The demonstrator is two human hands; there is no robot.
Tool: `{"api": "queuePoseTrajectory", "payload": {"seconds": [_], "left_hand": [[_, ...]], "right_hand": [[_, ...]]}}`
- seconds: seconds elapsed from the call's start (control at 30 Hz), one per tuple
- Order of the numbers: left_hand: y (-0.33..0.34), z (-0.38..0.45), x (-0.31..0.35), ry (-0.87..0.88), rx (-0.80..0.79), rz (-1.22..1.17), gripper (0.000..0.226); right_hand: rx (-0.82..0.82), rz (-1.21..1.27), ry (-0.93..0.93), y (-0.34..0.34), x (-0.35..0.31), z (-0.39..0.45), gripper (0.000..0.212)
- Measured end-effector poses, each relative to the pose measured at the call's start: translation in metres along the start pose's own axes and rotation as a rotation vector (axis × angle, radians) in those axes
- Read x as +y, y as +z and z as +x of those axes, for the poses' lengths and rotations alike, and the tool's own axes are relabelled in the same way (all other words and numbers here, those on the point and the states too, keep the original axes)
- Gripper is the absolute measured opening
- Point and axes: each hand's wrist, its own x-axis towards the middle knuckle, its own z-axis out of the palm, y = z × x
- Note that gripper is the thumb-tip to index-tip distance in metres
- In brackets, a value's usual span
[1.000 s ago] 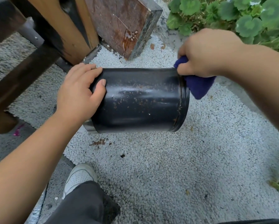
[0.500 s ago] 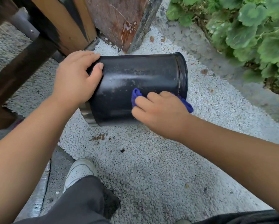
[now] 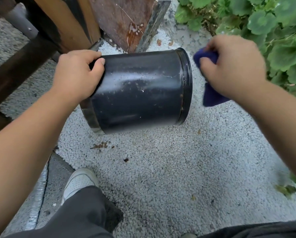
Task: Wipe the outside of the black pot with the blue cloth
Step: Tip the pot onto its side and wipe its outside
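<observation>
Pot held sideways in the air, cloth off it to the right.

I see my left hand (image 3: 76, 78) gripping the black pot (image 3: 140, 90) at its base end, fingers curled over the far side, thumb on the near wall; my right hand (image 3: 229, 66) bunches the blue cloth (image 3: 210, 93) clear of the rim; one-handed, that glossy pot could twist or slip onto the gravel (image 3: 161, 169); the speckled near wall may get missed.

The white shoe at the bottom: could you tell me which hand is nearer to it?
Left. The left hand grips the black pot above the white shoe; the right hand is farther right.
</observation>
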Motion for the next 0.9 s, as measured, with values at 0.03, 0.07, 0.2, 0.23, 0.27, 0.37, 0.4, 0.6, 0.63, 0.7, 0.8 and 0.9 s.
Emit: {"api": "queuePoseTrajectory", "payload": {"seconds": [0.03, 0.07, 0.2, 0.23, 0.27, 0.37, 0.4, 0.6, 0.63, 0.7, 0.8, 0.9], "left_hand": [[-0.001, 0.000, 0.000, 0.003, 0.000, -0.001, 0.047], [-0.001, 0.000, 0.001, 0.006, 0.001, -0.002, 0.046], [-0.002, -0.001, 0.002, 0.009, -0.006, -0.004, 0.044], [-0.002, -0.001, 0.001, 0.002, -0.008, -0.006, 0.044], [-0.002, -0.001, 0.002, -0.001, -0.010, -0.008, 0.044], [-0.002, -0.001, 0.002, 0.007, -0.002, -0.010, 0.042], [-0.002, -0.002, 0.002, 0.010, 0.003, -0.011, 0.041], [0.000, -0.003, 0.001, 0.014, 0.014, -0.003, 0.041], [0.000, -0.003, 0.002, 0.014, 0.013, -0.006, 0.041], [0.001, -0.003, 0.004, 0.016, 0.020, -0.007, 0.041], [0.002, -0.002, 0.004, 0.032, 0.010, 0.003, 0.045], [0.001, -0.001, 0.003, 0.037, 0.008, 0.013, 0.045]], "right_hand": [[0.022, 0.032, -0.051, 0.005, -0.017, -0.001, 0.025], [0.042, 0.048, -0.107, 0.010, -0.034, -0.002, 0.024], [-0.009, 0.034, -0.340, 0.043, -0.095, -0.019, 0.019], [-0.049, 0.020, -0.372, 0.051, -0.104, -0.028, 0.017], [-0.076, 0.001, -0.417, 0.058, -0.109, -0.039, 0.015], [-0.355, -0.104, -0.726, 0.077, -0.101, -0.078, 0.019], [-0.569, -0.152, -0.766, 0.082, -0.093, -0.091, 0.020], [-0.947, -0.161, -0.315, 0.050, -0.023, -0.087, 0.006], [-0.878, -0.100, -0.261, 0.035, -0.013, -0.075, 0.005], [-0.635, 0.000, -0.184, 0.003, 0.002, -0.047, 0.004], [-0.145, 0.190, -0.048, -0.020, 0.006, -0.010, 0.015], [0.050, 0.272, -0.034, -0.003, -0.013, 0.010, 0.033]]}}
